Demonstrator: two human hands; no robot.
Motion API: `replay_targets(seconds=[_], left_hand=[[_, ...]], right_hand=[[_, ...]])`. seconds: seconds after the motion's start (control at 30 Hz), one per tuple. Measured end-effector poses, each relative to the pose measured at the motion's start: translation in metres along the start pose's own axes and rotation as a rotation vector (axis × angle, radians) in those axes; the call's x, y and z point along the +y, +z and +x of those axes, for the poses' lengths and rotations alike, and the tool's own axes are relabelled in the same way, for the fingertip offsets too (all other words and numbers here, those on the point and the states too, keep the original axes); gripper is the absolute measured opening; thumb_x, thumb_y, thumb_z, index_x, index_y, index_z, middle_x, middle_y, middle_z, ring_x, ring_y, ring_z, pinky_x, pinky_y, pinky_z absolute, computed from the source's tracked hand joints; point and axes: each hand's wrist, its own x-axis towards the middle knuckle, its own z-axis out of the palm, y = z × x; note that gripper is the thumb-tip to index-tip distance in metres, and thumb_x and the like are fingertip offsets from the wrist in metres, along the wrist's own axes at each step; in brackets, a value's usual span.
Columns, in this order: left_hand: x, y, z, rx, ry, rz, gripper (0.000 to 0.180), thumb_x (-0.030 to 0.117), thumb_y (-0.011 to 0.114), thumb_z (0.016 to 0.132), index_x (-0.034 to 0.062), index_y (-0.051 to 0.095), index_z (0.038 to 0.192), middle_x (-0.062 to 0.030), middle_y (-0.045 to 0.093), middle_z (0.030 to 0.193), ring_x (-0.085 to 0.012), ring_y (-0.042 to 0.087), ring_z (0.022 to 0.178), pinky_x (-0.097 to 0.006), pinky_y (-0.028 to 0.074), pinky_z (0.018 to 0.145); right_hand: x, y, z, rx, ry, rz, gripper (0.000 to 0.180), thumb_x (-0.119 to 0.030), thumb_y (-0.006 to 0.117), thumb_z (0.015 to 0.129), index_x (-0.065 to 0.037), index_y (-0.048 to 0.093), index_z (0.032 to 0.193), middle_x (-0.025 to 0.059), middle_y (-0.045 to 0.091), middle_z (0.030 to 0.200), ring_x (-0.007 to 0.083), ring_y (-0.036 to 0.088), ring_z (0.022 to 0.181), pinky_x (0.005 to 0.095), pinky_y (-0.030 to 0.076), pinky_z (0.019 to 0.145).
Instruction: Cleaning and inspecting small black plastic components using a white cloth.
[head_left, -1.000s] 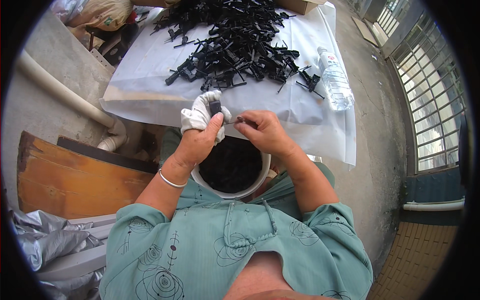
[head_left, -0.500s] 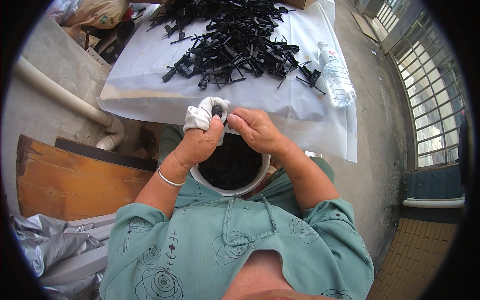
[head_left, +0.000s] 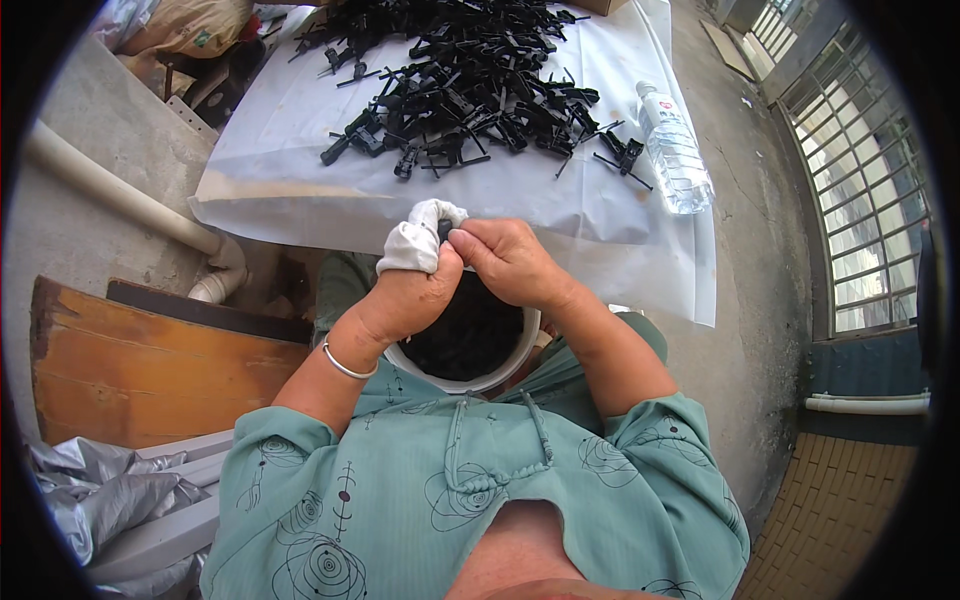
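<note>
My left hand (head_left: 420,275), its fingers wrapped in a white cloth glove (head_left: 412,243), is closed around a small black plastic part (head_left: 445,230). Only a bit of that part shows between the hands. Against it, my right hand (head_left: 505,258) is bare, with thumb and forefinger pinched together at the part's edge; what lies inside the pinch is hidden. Below both hands, between my knees, stands a white bucket (head_left: 530,340) holding a mass of black pieces (head_left: 465,330). A big heap of black plastic parts with thin stems (head_left: 480,90) covers the far side of the table.
White plastic sheeting (head_left: 280,215) drapes the table and hangs over its near edge. A clear water bottle (head_left: 673,155) lies at the table's right side. To the left are a wooden board (head_left: 160,365), a pale pipe (head_left: 120,190) and silvery wrapping (head_left: 110,490). A barred window (head_left: 860,170) is at right.
Both hands have drawn closer together, the left one moving slightly right. The right fingers now press against the black part, covering more of it.
</note>
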Motion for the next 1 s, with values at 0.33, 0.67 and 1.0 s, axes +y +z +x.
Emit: replay_targets(seconds=[0.33,0.67,1.0], left_hand=[[-0.012,-0.022,0.002,-0.122,0.243,0.437,0.027,0.012,0.052,0.082,-0.0018,0.054,0.105,-0.019,0.059,0.092,-0.0345,0.058,0.083,-0.036,0.047,0.075],[-0.037,-0.001,0.045,0.24,0.065,0.254,0.03,0.008,0.062,0.077,-0.0036,0.053,0.104,-0.0191,0.056,0.099,-0.0336,0.056,0.092,-0.036,0.046,0.08],[-0.064,0.008,0.072,0.23,0.204,0.708,0.034,0.016,0.06,0.079,0.0006,0.052,0.108,-0.0179,0.056,0.102,-0.0325,0.058,0.089,-0.037,0.049,0.075]], right_hand=[[-0.004,-0.03,0.028,0.131,0.089,-0.585,0.022,-0.023,0.057,0.085,-0.003,0.061,0.079,0.0117,0.061,0.068,0.0247,0.058,0.058,0.0345,0.044,0.054],[0.03,-0.018,0.035,0.217,-0.056,-0.936,0.008,-0.015,0.055,0.081,-0.007,0.055,0.083,0.0116,0.061,0.075,0.0296,0.06,0.065,0.0396,0.049,0.057],[0.029,-0.11,0.019,0.831,0.457,-1.002,0.023,-0.026,0.052,0.085,-0.004,0.058,0.087,0.0171,0.063,0.077,0.0344,0.062,0.074,0.0427,0.049,0.064]])
